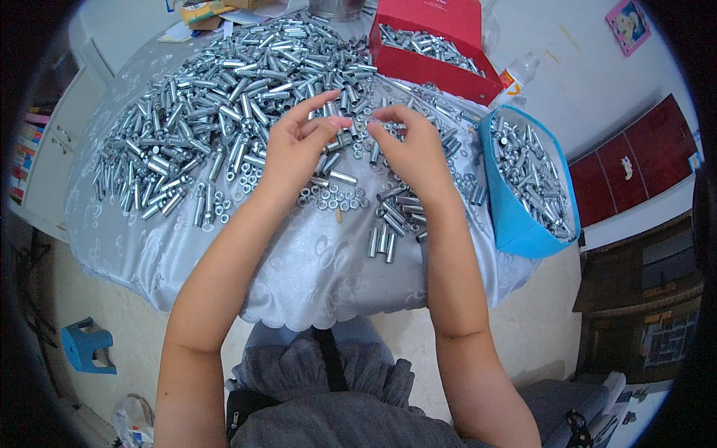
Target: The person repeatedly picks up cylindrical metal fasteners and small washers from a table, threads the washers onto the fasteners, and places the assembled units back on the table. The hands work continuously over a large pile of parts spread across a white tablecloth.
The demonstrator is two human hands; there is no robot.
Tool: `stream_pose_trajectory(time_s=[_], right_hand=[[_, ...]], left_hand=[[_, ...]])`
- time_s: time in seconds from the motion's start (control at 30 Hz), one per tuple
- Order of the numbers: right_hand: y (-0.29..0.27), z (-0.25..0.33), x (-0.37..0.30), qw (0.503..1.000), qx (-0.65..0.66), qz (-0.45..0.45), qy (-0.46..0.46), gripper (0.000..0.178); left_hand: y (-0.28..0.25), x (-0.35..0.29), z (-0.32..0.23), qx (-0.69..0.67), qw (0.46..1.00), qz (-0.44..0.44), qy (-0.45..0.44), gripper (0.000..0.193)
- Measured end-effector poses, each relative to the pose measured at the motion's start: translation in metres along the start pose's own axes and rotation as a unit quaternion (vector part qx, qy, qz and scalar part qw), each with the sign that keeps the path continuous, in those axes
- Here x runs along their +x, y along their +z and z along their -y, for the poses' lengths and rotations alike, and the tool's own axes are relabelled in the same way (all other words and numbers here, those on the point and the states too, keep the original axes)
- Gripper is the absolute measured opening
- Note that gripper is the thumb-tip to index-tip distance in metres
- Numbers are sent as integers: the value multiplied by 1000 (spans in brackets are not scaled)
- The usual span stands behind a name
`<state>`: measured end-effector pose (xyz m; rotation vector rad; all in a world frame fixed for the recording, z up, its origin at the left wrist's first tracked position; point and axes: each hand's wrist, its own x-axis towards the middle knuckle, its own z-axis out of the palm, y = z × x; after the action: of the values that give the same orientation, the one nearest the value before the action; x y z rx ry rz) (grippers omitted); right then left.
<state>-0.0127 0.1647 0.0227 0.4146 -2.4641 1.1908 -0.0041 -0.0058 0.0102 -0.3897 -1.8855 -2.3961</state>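
Observation:
My left hand is over the front of a large heap of silvery sleeve anchor bolts. Its index finger stretches out, while the thumb and another fingertip come together below it. Anything between those tips is too small to make out. Facing it, my right hand has thumb and index finger curved, with a narrow gap between the tips and no visible object there. Loose hex nuts lie on the cloth below and between my hands. Metal sleeves lie near my right wrist.
A silvery patterned tablecloth covers the round table. At the back right stands a red box of metal parts, near a plastic bottle. A blue fabric bin full of bolts is at the right edge. A blue stool stands on the floor.

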Motion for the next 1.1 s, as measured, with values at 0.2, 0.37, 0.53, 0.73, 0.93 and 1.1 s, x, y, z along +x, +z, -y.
stream_pose_trajectory(time_s=[0.2, 0.37, 0.53, 0.73, 0.93, 1.1], right_hand=[[0, -1, -8, 979, -164, 93, 78, 33], [8, -3, -9, 980, -142, 108, 86, 29], [-3, -5, -3, 985, -152, 27, 81, 24], [-12, -26, -1, 971, -239, -15, 22, 22], [1, -19, -9, 963, -247, 97, -43, 25], [4, -15, -7, 964, -241, 113, -18, 22]], left_hand=[[-1, 0, -2, 23, 999, -13, -22, 33], [-1, 1, 2, 46, 999, -19, -23, 33], [-2, 1, 3, 39, 999, -25, -27, 32], [-2, 1, 0, 37, 998, -27, -33, 31], [-2, 1, 1, 48, 998, -25, -29, 31], [-3, 1, 2, 50, 998, -27, -32, 31]])
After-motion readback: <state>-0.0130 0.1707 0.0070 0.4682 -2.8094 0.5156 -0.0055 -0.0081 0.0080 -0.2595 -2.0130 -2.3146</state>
